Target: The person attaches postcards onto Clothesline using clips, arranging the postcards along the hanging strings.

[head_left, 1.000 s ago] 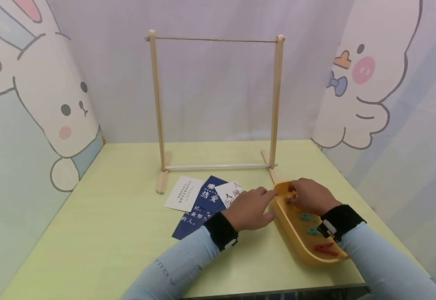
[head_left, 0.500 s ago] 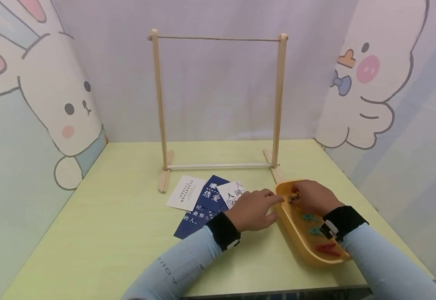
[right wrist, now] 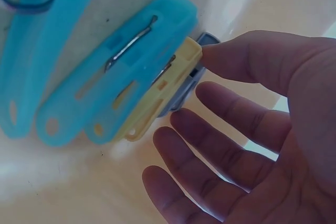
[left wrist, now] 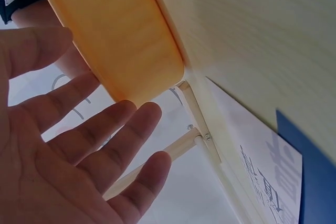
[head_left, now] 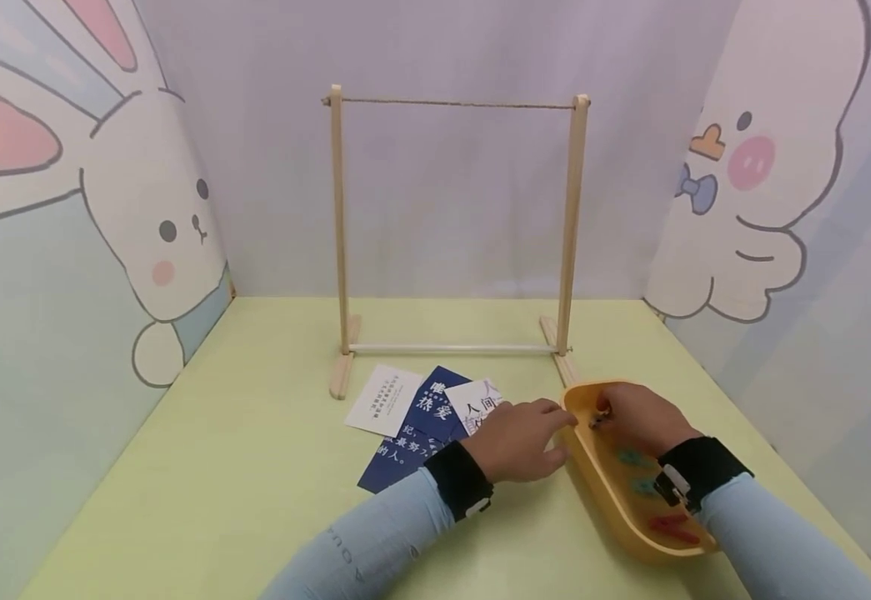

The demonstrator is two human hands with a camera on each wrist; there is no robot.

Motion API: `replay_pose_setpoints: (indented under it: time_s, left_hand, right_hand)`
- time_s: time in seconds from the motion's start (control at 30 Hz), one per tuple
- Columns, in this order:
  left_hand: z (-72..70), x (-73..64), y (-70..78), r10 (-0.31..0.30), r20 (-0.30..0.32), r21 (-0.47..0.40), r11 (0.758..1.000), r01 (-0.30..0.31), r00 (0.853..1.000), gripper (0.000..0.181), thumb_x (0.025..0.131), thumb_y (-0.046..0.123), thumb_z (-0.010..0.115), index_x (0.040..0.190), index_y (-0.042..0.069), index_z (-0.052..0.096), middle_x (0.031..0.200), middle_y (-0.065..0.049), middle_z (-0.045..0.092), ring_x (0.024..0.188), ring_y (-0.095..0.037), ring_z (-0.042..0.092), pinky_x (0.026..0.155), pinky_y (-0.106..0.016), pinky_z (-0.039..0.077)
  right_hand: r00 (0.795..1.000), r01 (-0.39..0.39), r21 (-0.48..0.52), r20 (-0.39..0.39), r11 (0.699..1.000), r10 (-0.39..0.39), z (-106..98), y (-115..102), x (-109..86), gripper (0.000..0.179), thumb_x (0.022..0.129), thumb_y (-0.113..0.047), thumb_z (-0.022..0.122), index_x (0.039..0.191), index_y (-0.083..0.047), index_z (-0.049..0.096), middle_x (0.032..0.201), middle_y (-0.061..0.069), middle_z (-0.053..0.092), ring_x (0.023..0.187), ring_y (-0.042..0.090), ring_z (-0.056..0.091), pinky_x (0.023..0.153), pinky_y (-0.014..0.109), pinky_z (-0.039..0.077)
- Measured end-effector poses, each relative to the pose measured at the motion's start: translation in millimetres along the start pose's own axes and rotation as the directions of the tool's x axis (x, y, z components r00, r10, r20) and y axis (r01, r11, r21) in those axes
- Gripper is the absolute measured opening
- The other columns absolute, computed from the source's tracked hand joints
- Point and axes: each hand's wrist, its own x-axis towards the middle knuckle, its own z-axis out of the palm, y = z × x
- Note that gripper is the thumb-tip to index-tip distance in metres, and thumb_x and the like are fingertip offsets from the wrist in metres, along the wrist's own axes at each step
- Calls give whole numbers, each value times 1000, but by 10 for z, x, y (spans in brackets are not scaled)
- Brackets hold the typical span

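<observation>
My right hand (head_left: 648,419) reaches into the far end of a yellow-orange tray (head_left: 608,500). In the right wrist view its thumb touches the ends of a pale yellow clothespin (right wrist: 157,98) and a grey clothespin (right wrist: 184,94). The other fingers stay spread beside them, and no firm grip shows. A blue clothespin (right wrist: 131,51) lies against the yellow one. My left hand (head_left: 521,442) hovers at the tray's left rim with its fingers extended. In the left wrist view its fingertips overlap the tray edge; contact is unclear.
Two teal clothespins (head_left: 641,486) and a red clothespin (head_left: 675,527) lie nearer in the tray. White cards (head_left: 384,400) and blue cards (head_left: 405,457) overlap left of my left hand. Behind them stands a wooden frame (head_left: 340,225) with a string (head_left: 458,104) across its top.
The head view has shifted, so the scene sits lower and further right. My right hand stays among the clothespins at the tray's far end; my left hand keeps its place by the rim.
</observation>
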Motion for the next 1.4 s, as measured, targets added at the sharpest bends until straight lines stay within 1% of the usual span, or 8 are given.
replay_pose_setpoints:
  time_s: [0.2, 0.27, 0.47, 0.67, 0.87, 1.07, 1.27, 1.4]
  left_hand:
    - [49, 2, 2, 4, -13, 19, 1000, -4, 1000, 42, 104, 45, 54, 144, 34, 58, 145, 13, 60, 126, -8, 63, 94, -32, 54]
    - [56, 0, -1, -1, -17, 8, 1000, 1, 1000, 41, 104, 45, 54, 143, 34, 59, 145, 13, 60, 126, -8, 63, 95, -32, 54]
    - [55, -17, 15, -19, -31, -13, 1000, 18, 999, 39, 103, 43, 56, 140, 35, 63, 143, 15, 61, 127, -7, 62, 97, -31, 54]
    - [63, -49, 56, -20, -38, -2, 1000, 20, 999, 38, 102, 42, 57, 138, 34, 64, 143, 16, 61, 126, -3, 62, 92, -25, 55]
    - [59, -42, 52, -19, -58, 13, 1000, 20, 998, 38, 102, 42, 57, 138, 34, 64, 142, 16, 61, 124, -2, 63, 91, -22, 54]
    - [56, -55, 52, -12, -71, 32, 999, 14, 997, 38, 101, 42, 57, 138, 33, 64, 142, 15, 61, 122, -1, 64, 87, -20, 54]
    - [69, -58, 71, -14, -93, 67, 998, 20, 996, 39, 101, 44, 58, 138, 35, 63, 142, 16, 61, 122, -2, 63, 81, -20, 55]
    - [81, -74, 87, -14, -95, 79, 997, 22, 995, 39, 100, 44, 59, 138, 35, 64, 142, 16, 61, 122, -2, 64, 81, -21, 55]
  right_hand:
    - [999, 14, -6, -32, 1000, -14, 41, 21, -26, 20, 85, -17, 83, 99, -7, 73, 83, 0, 65, 74, 20, 56, 73, 40, 52]
    - [999, 12, -6, -43, 1000, -12, 65, 25, -20, 18, 85, -17, 83, 97, -7, 73, 82, 0, 65, 73, 19, 56, 71, 39, 51]
    - [999, -24, 12, -45, 1000, 24, 112, 22, -11, 16, 84, -16, 83, 94, -9, 73, 77, -1, 61, 70, 19, 54, 67, 36, 46]
    - [999, -42, -11, -33, 999, 41, 141, 20, -31, 14, 84, -15, 83, 92, -11, 73, 76, -1, 60, 69, 19, 53, 67, 36, 44]
    - [998, -39, -26, -48, 999, 38, 126, 13, -23, 10, 82, -12, 82, 87, -11, 73, 73, -2, 59, 67, 18, 52, 64, 35, 44]
    - [997, -31, -45, -72, 998, 28, 149, 25, -6, 7, 83, -12, 80, 83, -13, 73, 71, -3, 58, 65, 17, 51, 63, 34, 43]
    - [995, -12, -71, -100, 997, 5, 152, 42, -21, 13, 84, -14, 81, 76, -15, 71, 67, -4, 57, 62, 17, 49, 61, 34, 42]
    - [995, -34, -54, -100, 998, 28, 187, 33, -30, 15, 84, -16, 83, 74, -16, 71, 68, -4, 58, 63, 17, 50, 62, 35, 42]
